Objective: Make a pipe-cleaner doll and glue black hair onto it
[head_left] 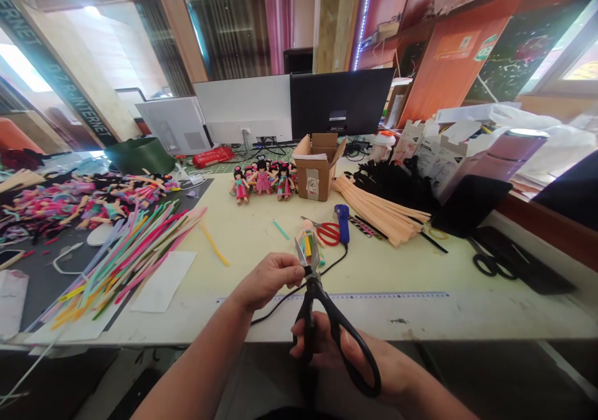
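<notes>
Just left of the black scissors (316, 286), the left hand (271, 275) pinches what looks like a small dark piece (307, 270) at the parted blades. The scissors' long axis runs away from the body, tipping left, towards a small colourful figure (307, 244). Nearer the body, the right hand (351, 353) grips the 2 handle loops.

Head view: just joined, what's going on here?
The person's right hand holds open black-handled scissors. The left hand pinches a small dark piece at their cutting end. Beyond lie red-handled scissors and a blue corded tool; farther back, dressed dolls are beside an open cardboard box.
</notes>
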A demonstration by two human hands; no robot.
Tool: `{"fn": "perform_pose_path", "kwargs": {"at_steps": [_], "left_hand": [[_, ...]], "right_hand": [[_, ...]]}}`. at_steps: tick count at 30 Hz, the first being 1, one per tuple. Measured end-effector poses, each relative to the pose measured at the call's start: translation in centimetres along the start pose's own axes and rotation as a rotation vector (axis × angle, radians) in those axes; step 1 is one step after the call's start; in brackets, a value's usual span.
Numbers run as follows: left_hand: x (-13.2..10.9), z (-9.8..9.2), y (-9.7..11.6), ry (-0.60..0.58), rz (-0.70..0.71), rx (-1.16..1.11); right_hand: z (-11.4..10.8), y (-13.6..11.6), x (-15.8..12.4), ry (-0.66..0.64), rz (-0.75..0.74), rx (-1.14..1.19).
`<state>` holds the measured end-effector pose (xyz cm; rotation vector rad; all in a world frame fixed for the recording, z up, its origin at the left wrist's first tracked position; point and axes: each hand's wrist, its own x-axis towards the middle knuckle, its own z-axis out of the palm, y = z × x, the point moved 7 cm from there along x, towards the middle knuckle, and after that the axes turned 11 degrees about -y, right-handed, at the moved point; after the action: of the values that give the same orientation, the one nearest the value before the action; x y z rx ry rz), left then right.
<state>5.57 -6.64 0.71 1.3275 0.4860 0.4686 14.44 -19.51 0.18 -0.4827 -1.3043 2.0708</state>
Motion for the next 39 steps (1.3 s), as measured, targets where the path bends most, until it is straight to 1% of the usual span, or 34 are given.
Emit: {"fn": "perform_pose_path", "kwargs": {"at_steps": [5,9,12,16,21,25,26,27,30,33,36,39], "left_hand": [[0.1,0.0,-0.3,-0.015,-0.003,-0.013],[-0.1,-0.1,-0.3,-0.019,-0.002,0.014],[-0.5,-0.2,-0.1,-0.040,0.000,0.058],[-0.8,-0.3,0.1,-0.054,0.007,0.096],[-1.2,-0.4,0.2,-0.058,0.029,0.105],[-1.3,-0.7,-0.1,-0.023,0.042,0.113],[-1.4,-0.7,-0.2,-0.018,0.043,0.106],[-1.3,-0.7,-0.3,-0.020,0.040,0.097],[-1.3,-0.4,-0.7,-0.045,0.015,0.079],[-1.2,-0.2,-0.7,-0.031,-0.012,0.111],[-1.3,-0.2,-0.2,0.034,-0.052,0.251],[-1.5,-0.4,0.7,0.153,-0.074,0.488]], "right_hand": [[0.5,-0.7,0.1,0.023,0.016,-0.163],[0.7,-0.1,0.1,0.086,-0.001,-0.128],[0.8,0.2,0.1,0.102,-0.009,-0.131],[0.6,0.1,-0.1,0.136,0.057,-0.218],[0.7,0.4,-0.3,0.179,0.096,-0.233],[0.3,0.9,-0.3,0.303,0.151,-0.157],[0.4,0.8,-0.2,0.315,0.169,-0.153],[0.5,0.7,-0.1,0.306,0.179,-0.167],[1.1,0.0,0.3,0.204,0.159,-0.254],[1.1,-0.2,0.2,0.120,0.111,-0.247],[0.5,0.3,0.0,0.108,0.110,-0.126],[-0.2,0.9,-0.3,0.154,0.150,-0.007]]}}
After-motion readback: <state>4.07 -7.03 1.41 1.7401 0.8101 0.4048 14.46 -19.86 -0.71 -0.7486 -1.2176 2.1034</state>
